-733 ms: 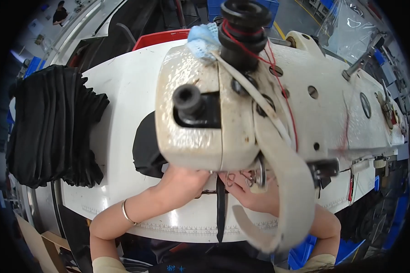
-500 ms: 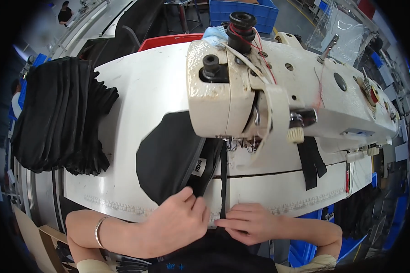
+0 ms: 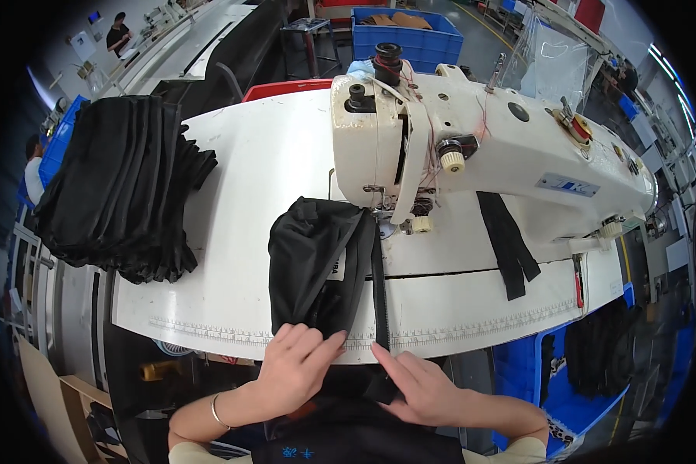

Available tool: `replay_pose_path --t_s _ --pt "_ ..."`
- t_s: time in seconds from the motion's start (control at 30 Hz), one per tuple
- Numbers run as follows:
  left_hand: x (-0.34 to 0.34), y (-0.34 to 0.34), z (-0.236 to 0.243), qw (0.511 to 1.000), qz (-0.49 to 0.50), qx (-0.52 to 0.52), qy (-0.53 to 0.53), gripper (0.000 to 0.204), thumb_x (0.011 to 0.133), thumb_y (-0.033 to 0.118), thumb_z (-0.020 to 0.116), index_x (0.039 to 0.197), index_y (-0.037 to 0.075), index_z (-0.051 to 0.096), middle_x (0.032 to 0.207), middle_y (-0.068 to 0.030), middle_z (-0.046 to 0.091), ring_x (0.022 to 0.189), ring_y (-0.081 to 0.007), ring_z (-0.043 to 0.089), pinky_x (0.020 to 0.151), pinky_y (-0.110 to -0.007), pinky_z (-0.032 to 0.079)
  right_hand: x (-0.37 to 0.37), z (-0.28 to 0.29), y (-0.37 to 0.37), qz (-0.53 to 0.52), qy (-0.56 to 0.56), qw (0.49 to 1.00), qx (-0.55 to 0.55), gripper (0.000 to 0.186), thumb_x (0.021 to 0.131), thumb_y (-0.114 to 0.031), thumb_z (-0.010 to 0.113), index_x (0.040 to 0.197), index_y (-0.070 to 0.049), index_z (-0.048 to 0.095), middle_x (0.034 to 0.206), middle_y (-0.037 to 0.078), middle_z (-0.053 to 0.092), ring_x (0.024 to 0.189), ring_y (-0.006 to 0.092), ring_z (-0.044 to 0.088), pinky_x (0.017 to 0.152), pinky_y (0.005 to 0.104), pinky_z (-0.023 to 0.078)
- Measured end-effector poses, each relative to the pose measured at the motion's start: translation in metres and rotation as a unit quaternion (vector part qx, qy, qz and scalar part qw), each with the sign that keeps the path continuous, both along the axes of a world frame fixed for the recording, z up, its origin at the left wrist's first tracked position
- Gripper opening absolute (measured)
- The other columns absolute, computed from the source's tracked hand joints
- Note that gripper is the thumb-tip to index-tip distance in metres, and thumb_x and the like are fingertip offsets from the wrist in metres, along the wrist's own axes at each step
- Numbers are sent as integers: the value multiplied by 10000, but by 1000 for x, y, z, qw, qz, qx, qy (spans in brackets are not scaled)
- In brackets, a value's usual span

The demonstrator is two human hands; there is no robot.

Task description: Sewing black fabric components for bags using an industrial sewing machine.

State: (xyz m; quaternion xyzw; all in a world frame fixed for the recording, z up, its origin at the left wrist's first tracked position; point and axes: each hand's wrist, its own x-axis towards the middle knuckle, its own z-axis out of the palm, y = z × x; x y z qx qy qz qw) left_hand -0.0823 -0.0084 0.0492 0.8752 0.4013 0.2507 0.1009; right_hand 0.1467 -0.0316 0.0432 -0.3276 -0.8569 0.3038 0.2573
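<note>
A black fabric piece (image 3: 313,255) with a small white label lies on the white table (image 3: 255,170), reaching from the needle of the white sewing machine (image 3: 479,147) to the front edge. A narrow black strap (image 3: 379,286) runs along its right side. My left hand (image 3: 294,367) grips the fabric's near end at the table's edge. Just to its right, my right hand (image 3: 421,383) holds the strap's near end, fingers pointing at the strap.
A tall pile of black fabric pieces (image 3: 116,185) fills the table's left end. Two black strap pieces (image 3: 509,243) hang under the machine arm. A blue bin (image 3: 410,31) stands behind, another blue bin (image 3: 572,363) at lower right. Other people work at far left.
The view has drawn back from the machine head. Both hands have moved from under the machine to the table's front edge, bringing the fabric and strap toward me.
</note>
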Motion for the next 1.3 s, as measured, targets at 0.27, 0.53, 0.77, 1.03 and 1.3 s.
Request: replay_pose_path --t_s 0.27,0.53,0.77,1.03,1.3 --pt "-3 22 4 972 107 -32 -205 185 821 -116 490 971 -21 543 991 -160 592 1121 -314 546 956 -358 399 -8 -14 -2 -76 -101 942 312 350 705 -63 588 1025 74 626 904 128 576 876 271 599 736 323 525" --pt "-32 120 81 991 -14 -40 -131 53 858 -13 525 866 -26 576 795 -66 524 674 -122 503 620 -214 383 5 -29 1 54 -176 927 326 301 743 -121 560 986 42 630 1044 164 585 1051 328 579 955 412 459" --pt "14 11 -5 973 -139 149 110 305 635 90 598 904 -45 651 841 -85 574 773 -183 557 622 -236 455 6 -25 5 36 -143 947 285 241 764 -94 586 958 35 646 1027 156 604 1035 308 600 935 380 479" --pt "17 3 -30 986 -106 105 71 359 619 57 625 960 -52 659 917 -102 587 798 -194 556 641 -264 506 7 -29 5 33 -152 942 296 232 767 -102 586 955 19 651 1039 149 603 1039 303 600 933 382 475" --pt "12 6 -7 998 -59 28 25 332 616 55 622 935 -16 681 955 -118 620 748 -172 552 617 -239 483 8 -27 6 44 -171 935 306 240 778 -117 567 956 27 637 1025 146 595 1056 324 589 932 393 475"
